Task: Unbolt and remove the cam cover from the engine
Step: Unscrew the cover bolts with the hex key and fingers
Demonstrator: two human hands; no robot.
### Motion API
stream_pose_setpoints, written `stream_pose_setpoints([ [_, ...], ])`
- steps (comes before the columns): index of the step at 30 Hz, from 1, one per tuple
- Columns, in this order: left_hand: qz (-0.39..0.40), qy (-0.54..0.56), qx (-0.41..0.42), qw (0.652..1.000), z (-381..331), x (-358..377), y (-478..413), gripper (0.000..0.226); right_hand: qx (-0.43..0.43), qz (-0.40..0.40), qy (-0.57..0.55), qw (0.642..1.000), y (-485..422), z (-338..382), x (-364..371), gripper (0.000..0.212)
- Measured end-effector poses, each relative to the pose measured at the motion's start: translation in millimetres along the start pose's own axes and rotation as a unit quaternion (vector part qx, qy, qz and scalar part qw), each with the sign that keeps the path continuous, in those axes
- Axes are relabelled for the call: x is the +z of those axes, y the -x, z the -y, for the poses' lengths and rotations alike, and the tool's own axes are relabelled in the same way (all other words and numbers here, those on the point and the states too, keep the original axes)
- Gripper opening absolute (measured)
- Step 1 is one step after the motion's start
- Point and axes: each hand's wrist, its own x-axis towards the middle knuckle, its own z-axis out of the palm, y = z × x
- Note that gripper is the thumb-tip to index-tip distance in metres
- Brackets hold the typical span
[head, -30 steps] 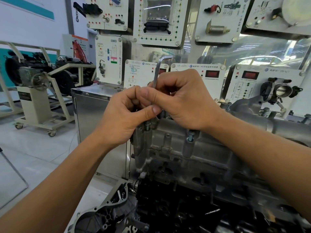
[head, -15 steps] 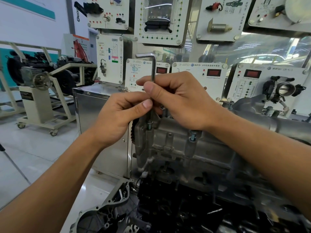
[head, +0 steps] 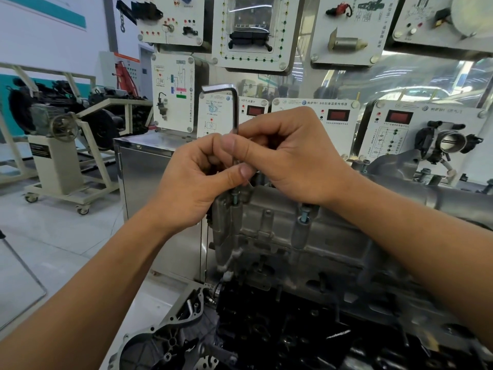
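A grey metal cam cover point(head: 269, 228) tops the engine in front of me. An L-shaped hex key point(head: 234, 113) stands upright over a raised bolt point(head: 235, 196) at the cover's left end, its short arm pointing left. My left hand point(head: 194, 180) and my right hand point(head: 288, 156) both pinch the key's long shaft above the bolt. A second bolt point(head: 304, 215) stands partly raised from the cover further right, below my right wrist. The key's lower tip is hidden by my fingers.
White training panels point(head: 250, 30) with sensors and displays stand just behind the engine. A steel cabinet point(head: 144, 172) sits to the left. Another engine on a wheeled stand point(head: 64, 145) is at far left. A throttle body point(head: 450, 141) hangs at the right.
The hex key's short arm has swung from pointing right to pointing left as my fingers twirl the shaft. Both hands stay at the same bolt.
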Motion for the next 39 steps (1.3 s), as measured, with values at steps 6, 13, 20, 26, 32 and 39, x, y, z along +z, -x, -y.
stream_pose_setpoints([
  [6,0.007,-0.008,0.001,1.000,0.8,1.1,-0.7,0.060,0.004,0.037,0.003,0.999,1.1,3.1,-0.3,0.026],
  [13,0.056,0.026,-0.043,0.997,-8.8,-8.2,2.1,0.038,0.035,0.090,-0.013,0.995,0.8,-1.1,-0.7,0.026],
  [20,0.047,0.007,-0.032,0.998,-5.4,-11.1,2.3,0.050,0.040,0.081,-0.009,0.996,0.9,-0.4,0.1,0.024],
  [26,0.048,-0.023,0.002,0.999,-6.0,-4.3,-0.2,0.019,0.020,0.060,0.002,0.998,0.6,2.2,0.9,0.018],
  [32,0.031,-0.078,0.017,0.996,-6.2,-0.2,-1.5,0.022,0.015,0.032,-0.014,0.999,0.1,0.5,0.2,0.016],
  [39,0.015,-0.073,0.024,0.997,-4.3,4.1,-0.6,0.034,0.005,-0.013,-0.008,1.000,0.8,1.9,-1.7,0.026],
])
